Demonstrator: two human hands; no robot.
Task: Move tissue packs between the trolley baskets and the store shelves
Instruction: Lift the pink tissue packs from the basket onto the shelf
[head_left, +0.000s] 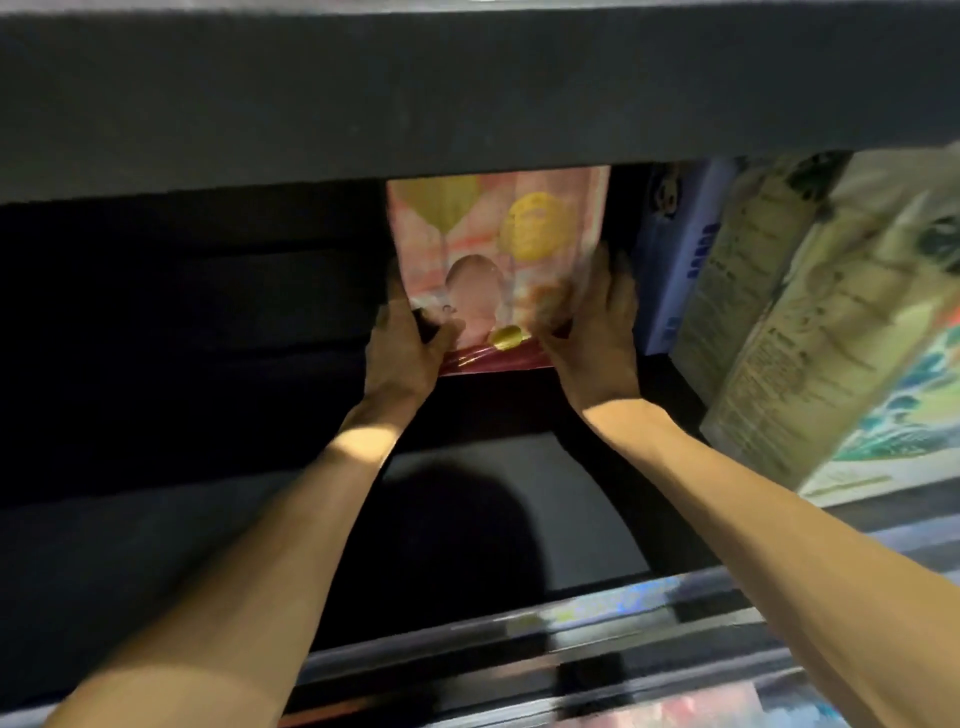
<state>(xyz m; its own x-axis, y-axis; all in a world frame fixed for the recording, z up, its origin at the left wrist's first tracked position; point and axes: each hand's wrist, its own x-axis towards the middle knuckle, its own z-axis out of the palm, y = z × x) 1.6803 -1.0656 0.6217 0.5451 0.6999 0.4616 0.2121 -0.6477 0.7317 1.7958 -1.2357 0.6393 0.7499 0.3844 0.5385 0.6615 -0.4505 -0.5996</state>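
Nearest, the blurred front rail of the shelf (519, 639) crosses below two bare forearms reaching into the dark opening. Farther in, the left hand (402, 353) and right hand (592, 343) clasp a pink tissue pack (493, 249) by its near corners, fingers (615, 280) wrapped along its sides, thumbs on its face. It stands deep on the shelf, left of a blue pack (675, 260) and pale packs (810, 322).

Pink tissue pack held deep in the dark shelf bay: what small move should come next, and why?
Probably ease the pink plastic-wrapped tissue pack straight back: both the left hand and right hand clasp its sides, and dark space shows behind, left of the blue pack.
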